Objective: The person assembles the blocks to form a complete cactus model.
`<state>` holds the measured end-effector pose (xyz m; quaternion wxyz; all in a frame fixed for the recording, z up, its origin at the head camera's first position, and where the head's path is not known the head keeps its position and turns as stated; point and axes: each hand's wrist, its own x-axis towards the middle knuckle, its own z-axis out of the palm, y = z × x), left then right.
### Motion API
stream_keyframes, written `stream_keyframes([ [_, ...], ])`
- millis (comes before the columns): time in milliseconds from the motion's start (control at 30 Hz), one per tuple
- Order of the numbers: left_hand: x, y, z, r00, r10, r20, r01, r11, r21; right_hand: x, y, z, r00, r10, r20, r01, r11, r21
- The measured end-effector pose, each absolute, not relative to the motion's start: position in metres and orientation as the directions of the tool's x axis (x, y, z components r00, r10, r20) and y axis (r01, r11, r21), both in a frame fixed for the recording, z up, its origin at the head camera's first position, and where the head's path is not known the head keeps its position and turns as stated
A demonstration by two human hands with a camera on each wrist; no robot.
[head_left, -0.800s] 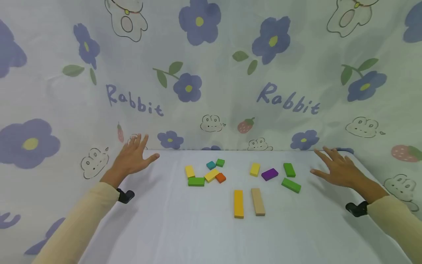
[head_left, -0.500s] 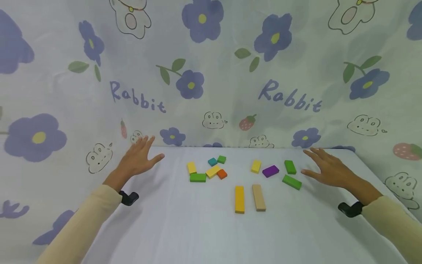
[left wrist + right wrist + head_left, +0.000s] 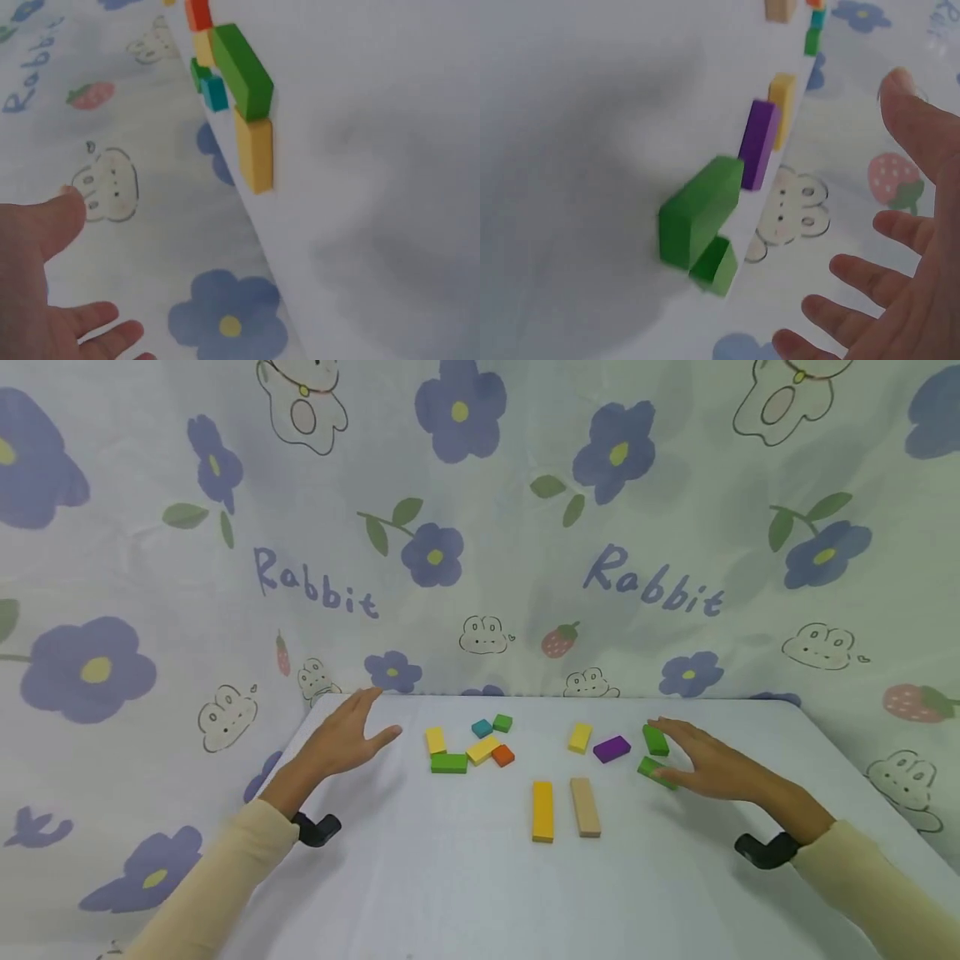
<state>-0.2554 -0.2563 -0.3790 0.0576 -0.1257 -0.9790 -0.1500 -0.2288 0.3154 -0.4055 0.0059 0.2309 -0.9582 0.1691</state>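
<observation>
My left hand [image 3: 341, 739] hovers over the left of the table, fingers extended and holding nothing. To its right lies a cluster of small blocks: a green block [image 3: 448, 764], a yellow block [image 3: 436, 741], another yellow block [image 3: 483, 749], an orange-red block [image 3: 503, 755], a teal block [image 3: 482, 728] and a small green block [image 3: 502, 722]. My right hand [image 3: 716, 764], fingers spread and without a grip on anything, overlaps two green blocks in the head view. In the right wrist view, the nearer green block [image 3: 701, 214] and the purple block [image 3: 759, 145] stand left of the fingers.
An orange-yellow long block [image 3: 543, 811] and a bare-wood long block [image 3: 585, 807] lie side by side at mid-table. A yellow block [image 3: 580, 737] rests near the purple one. Behind the white table [image 3: 450, 885] hangs a flower-print cloth [image 3: 510, 527].
Both hands have moved inward over the table, the left one rightward, the right one leftward until it overlaps the green blocks. The blocks stay in their arrangement.
</observation>
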Motion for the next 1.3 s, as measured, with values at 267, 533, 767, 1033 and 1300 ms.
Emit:
stream_keyframes([
  [267,-0.24,-0.215,-0.398,-0.948,0.292,0.127,0.317,0.835,0.45,-0.213,0.291,-0.421,-0.883,-0.469,0.002,-0.424,0.797,-0.43],
  [533,-0.225,-0.174,-0.414,-0.935,0.345,0.084,0.33,0.756,0.566,-0.199,0.283,-0.424,-0.864,-0.504,0.01,-0.45,0.762,-0.466],
  [767,-0.22,-0.148,-0.411,-0.902,0.432,0.017,0.348,0.703,0.621,-0.207,0.271,-0.432,-0.829,-0.559,-0.003,-0.462,0.687,-0.561],
  [1033,-0.219,-0.122,-0.419,-0.817,0.573,-0.07,0.393,0.64,0.66,-0.221,0.25,-0.441,-0.789,-0.615,0.013,-0.514,0.648,-0.562],
  [1300,-0.224,-0.091,-0.438,-0.807,0.581,-0.1,0.401,0.665,0.63,-0.222,0.242,-0.451,-0.795,-0.606,0.031,-0.518,0.65,-0.556],
])
